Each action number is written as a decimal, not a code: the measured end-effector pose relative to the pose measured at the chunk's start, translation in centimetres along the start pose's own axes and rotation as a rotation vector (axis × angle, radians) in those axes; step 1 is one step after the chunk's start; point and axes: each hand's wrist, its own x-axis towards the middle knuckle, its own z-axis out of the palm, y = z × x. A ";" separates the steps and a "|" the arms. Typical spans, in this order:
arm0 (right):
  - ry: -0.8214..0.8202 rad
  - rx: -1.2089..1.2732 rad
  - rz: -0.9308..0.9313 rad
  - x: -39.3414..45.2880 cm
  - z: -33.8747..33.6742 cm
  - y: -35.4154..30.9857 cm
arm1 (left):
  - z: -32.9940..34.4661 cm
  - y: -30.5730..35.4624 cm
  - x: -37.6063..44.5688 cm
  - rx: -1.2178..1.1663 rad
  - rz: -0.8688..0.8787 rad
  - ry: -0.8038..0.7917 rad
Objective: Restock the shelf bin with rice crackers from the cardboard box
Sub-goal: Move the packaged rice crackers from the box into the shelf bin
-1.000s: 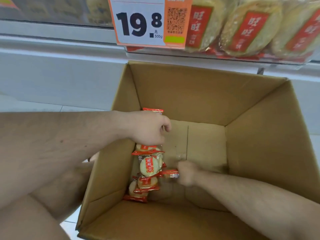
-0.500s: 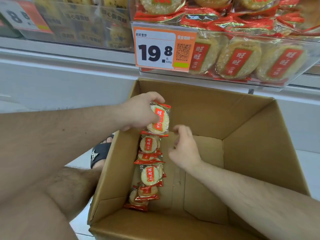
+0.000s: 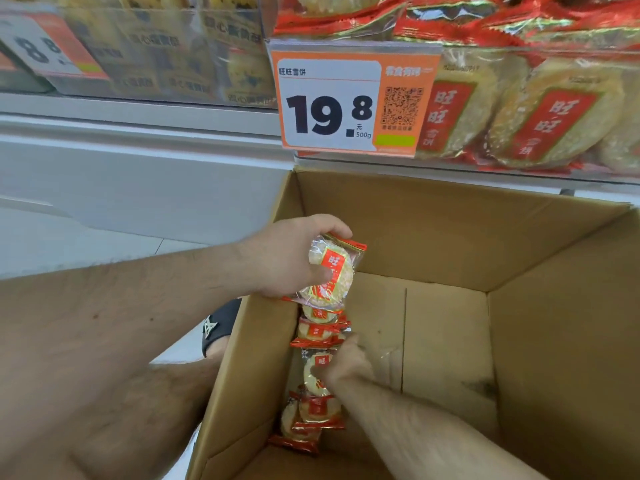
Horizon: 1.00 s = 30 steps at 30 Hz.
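Packets (image 3: 320, 379) line the cardboard box's (image 3: 450, 230) left wall; right hand (image 3: 346, 363) nearer, fingers clamping one; left hand (image 3: 294, 258) grips another.

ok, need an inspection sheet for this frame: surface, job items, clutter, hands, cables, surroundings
Surface: pale tiled floor; the cardboard box stands open on it.
Job's things: a row of rice cracker packs lies along the box's left wall; the shelf bin above already holds packs behind a clear front.
Clutter: nothing seen.
Hands: left hand has its grip on one held pack above the row; right hand is down in the box on a pack; whether it has closed round it is unclear.
Cables: nothing seen.
Surroundings: price tag reading 19.8 on the bin; a neighbouring bin to the left; black sandal beside the box.
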 end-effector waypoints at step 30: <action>0.181 0.956 -0.610 -21.9 -30.5 3.4 | 0.0 13.4 -4.1 -0.722 0.280 -0.032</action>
